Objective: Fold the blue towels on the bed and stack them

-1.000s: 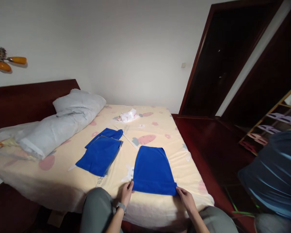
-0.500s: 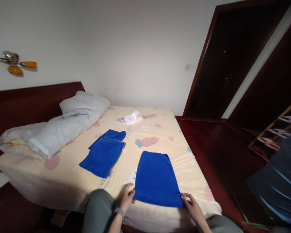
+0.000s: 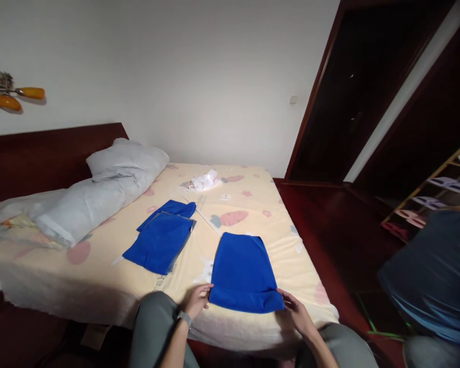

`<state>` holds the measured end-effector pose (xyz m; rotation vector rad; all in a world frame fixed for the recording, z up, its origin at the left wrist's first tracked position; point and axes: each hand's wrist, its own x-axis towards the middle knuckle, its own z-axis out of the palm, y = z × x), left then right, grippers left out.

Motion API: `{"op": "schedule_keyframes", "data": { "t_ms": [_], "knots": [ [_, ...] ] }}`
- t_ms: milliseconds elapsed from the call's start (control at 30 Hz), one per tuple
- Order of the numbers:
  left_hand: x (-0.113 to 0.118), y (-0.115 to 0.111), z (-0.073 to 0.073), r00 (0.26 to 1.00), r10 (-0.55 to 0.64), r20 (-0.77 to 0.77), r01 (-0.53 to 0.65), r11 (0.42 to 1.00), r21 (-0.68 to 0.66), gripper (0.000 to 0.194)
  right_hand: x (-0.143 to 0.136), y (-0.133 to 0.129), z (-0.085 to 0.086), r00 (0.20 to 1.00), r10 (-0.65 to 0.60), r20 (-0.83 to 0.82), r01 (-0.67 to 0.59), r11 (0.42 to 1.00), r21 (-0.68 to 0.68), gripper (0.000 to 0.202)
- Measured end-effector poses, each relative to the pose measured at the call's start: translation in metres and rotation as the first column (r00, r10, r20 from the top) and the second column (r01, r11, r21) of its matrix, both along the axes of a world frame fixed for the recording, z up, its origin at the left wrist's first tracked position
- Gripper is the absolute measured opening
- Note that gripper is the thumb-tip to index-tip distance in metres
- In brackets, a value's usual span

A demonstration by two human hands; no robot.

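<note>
- A bed (image 3: pixel 253 202) with a carrot-print sheet fills the middle of the view.
- A rumpled pale grey quilt (image 3: pixel 99 194) lies along the bed's headboard side.
- The blue cloth (image 3: pixel 243 266) lies flat at the bed's near edge; its long axis runs from there towards the far edge, leaning slightly left, with the narrower end pointing away.
- It is plain, roughly trapezoid, with a shallow crease or fold across its wider near end.
- Two overlapping blue pieces (image 3: pixel 159 243) lie nearer the bed's headboard side.
- At the bed's near edge, the left hand (image 3: pixel 197 302) has its index fingertip at the cloth's left side, thumb and index apart.
- The right hand (image 3: pixel 298 314) has its fingertips at the cloth's near right corner; whether they pinch it, I cannot tell.
- A crumpled white plastic bag (image 3: pixel 205 181) sits towards the bed's far edge.
</note>
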<state>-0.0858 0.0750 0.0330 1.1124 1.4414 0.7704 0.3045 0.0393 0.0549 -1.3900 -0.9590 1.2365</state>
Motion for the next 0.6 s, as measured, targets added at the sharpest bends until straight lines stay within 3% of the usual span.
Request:
{"op": "schedule_keyframes", "data": {
  "t_ms": [200, 333, 500, 600],
  "knots": [
    [0.005, 0.001, -0.007, 0.994, -0.067, -0.082, 0.073, 0.995, 0.074, 0.056, -0.001, 0.004, -0.014, 0.994, 0.006, 0.111, -0.006, 1.000, -0.001, 0.054],
    [0.009, -0.001, 0.000, 0.982, -0.102, -0.161, 0.121, 0.987, 0.108, 0.053, 0.002, 0.007, -0.023, 0.960, -0.067, 0.272, 0.057, 0.997, 0.043, 0.052],
    [0.020, -0.005, 0.018, 0.968, -0.002, -0.251, 0.025, 0.996, 0.088, 0.053, 0.002, 0.010, -0.026, 0.917, -0.154, 0.367, 0.143, 0.988, 0.057, 0.051],
    [0.027, -0.006, 0.016, 0.970, 0.061, -0.236, -0.037, 0.994, 0.104, 0.063, -0.002, 0.012, -0.024, 0.906, -0.182, 0.383, 0.173, 0.983, 0.056, 0.048]
  ]
}}
